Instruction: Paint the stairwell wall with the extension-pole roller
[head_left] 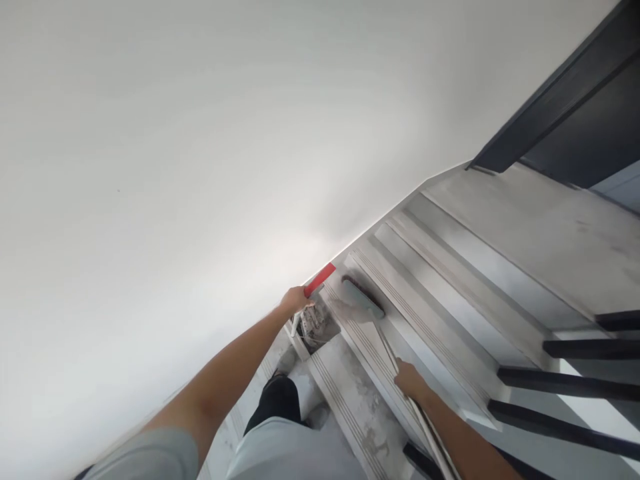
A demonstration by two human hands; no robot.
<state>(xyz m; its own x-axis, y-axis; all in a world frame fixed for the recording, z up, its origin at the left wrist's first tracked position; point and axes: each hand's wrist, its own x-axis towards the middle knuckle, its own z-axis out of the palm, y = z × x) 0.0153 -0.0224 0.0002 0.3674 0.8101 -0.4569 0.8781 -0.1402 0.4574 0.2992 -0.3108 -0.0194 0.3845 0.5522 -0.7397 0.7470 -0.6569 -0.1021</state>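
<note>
My left hand (296,299) grips the red handle (321,279) of a dustpan (313,325) held against the white wall, with dust and debris inside it. My right hand (410,381) is closed around the long pale stick (395,357) of a broom. The broom's grey-green head (363,298) rests on a grey stair tread (400,313) just right of the dustpan, next to a small pile of dust. My dark trouser leg and shoe (277,393) stand on a lower step.
Grey concrete stairs with grooved edges climb to the right toward a landing (530,233). A white wall (175,167) fills the left. Black railing bars (565,383) line the right side, and a dark door frame (560,93) stands at the top.
</note>
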